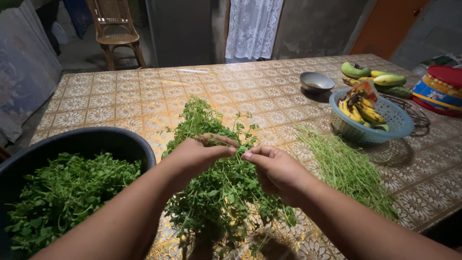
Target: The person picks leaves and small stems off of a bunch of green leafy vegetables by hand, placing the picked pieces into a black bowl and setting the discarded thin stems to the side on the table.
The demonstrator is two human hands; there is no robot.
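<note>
Over herb pile [216, 192]: L hand [199, 154] & R hand [274, 168] fingertips pinched on sprig, hands nearly touching

A table [120, 103] under a patterned gold cloth is filling the frame, carrying a dark basin [103, 139] lower left, leafy greens [219, 192] centre, stripped stems [349, 171] right, and a blue basket [397, 120], metal bowl [316, 81] and loose bananas [380, 77] upper right.
</note>
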